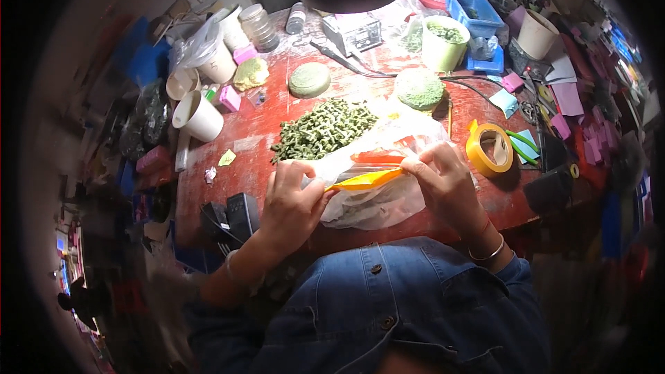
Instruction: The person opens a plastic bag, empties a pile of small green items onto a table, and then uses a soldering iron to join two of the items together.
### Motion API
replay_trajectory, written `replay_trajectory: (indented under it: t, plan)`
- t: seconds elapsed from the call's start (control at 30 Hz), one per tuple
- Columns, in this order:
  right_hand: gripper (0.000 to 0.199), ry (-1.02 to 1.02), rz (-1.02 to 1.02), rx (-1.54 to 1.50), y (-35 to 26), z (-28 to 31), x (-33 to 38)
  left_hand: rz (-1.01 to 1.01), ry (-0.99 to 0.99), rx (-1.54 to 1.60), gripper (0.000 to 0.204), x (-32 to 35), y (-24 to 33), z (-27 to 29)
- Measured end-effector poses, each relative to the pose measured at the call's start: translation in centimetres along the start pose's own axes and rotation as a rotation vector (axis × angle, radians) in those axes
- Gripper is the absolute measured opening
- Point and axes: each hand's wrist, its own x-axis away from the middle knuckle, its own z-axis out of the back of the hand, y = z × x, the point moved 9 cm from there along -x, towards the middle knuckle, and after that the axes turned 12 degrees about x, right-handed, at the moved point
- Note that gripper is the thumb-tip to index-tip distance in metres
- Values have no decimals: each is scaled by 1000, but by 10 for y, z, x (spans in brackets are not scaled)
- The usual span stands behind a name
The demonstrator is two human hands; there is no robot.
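A bright yellow strip (pixel 366 181), coloured like the nearby tape roll, runs between my two hands across a clear plastic bag (pixel 388 209). My left hand (pixel 294 194) is closed in a pinch on the strip's left end. At its other end, the fingertips of my right hand (pixel 441 179) pinch the strip along with the bag's edge. An orange-red patch (pixel 381 157) shows on the plastic just beyond. Beyond my left hand lies a heap of small green twisted pieces (pixel 322 129). To the right of my right hand stands a roll of yellow tape (pixel 478 152).
On the red table (pixel 235 131) are a round green pad (pixel 309 80), another green round (pixel 419 88), a white cup (pixel 199 116) and green-handled pliers (pixel 523 147). A green tub (pixel 445 45), blue baskets (pixel 474 15) and a metal box (pixel 353 31) line the back. Black boxes (pixel 242 215) sit at the near left edge.
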Motion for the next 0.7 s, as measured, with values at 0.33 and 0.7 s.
replay_trajectory:
  t: [0.33,0.7]
  plan:
    - [27,-15,-86,-9,8,16,1,-187,-61,-72,22,-45,59,-41]
    - [27,-22,32,-146,3,26,-19,-89,-48,188,13,-48,26,-22]
